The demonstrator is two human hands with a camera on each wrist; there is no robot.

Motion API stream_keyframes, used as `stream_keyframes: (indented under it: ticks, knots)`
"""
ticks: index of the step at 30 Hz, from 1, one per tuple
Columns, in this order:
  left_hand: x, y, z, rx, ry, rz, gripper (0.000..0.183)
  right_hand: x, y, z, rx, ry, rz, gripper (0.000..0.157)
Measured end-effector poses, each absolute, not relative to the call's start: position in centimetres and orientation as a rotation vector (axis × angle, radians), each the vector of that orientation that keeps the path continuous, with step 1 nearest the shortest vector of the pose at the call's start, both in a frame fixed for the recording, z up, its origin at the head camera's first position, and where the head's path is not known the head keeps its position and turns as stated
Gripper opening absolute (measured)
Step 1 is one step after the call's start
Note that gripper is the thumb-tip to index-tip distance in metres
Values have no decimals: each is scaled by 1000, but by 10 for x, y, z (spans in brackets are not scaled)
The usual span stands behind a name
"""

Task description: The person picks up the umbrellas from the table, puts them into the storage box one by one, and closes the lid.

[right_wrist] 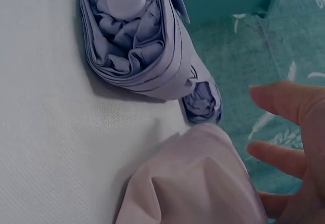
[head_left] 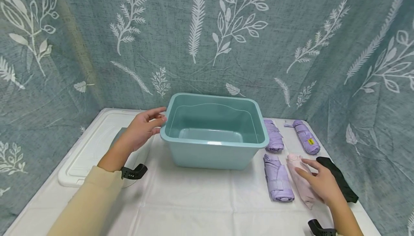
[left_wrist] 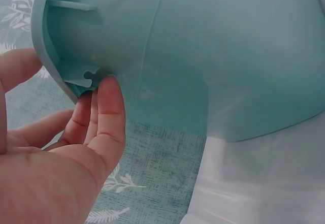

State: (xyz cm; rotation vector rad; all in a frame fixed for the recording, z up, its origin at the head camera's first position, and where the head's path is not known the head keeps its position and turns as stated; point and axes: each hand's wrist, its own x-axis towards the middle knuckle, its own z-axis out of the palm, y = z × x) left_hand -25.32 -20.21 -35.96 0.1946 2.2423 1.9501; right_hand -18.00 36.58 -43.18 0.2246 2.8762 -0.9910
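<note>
The tub is pinched at its rim by the left hand. Beneath the spread fingers of the right hand, the pink pouch is apparently being reached for; finger closure seems called for.

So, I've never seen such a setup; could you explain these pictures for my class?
There is no machine here, just a person's left hand and right hand. The widest picture comes from a camera on the head, looking forward and down; the other two come from one on each wrist. On the white tablecloth stands a teal plastic tub. Left of it lies a white plastic lid; right of it, three folded purple umbrellas, a pink cloth bundle and a black cloth bundle. The left hand grips the tub's rim. The right hand, fingers apart, is at the pink cloth bundle without gripping it.
</note>
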Motion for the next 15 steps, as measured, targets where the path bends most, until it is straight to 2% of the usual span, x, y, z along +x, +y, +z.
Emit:
stream_keyframes:
  ticks: [5, 15]
  knots:
    - [-255, -204, -358, 193, 2203, 1943, 66, -182, 370, -430, 227, 2798, -1065, 85]
    - [-260, -209, -353, 192, 2126, 1901, 69, -186, 385, -422, 166, 2657, -1055, 72]
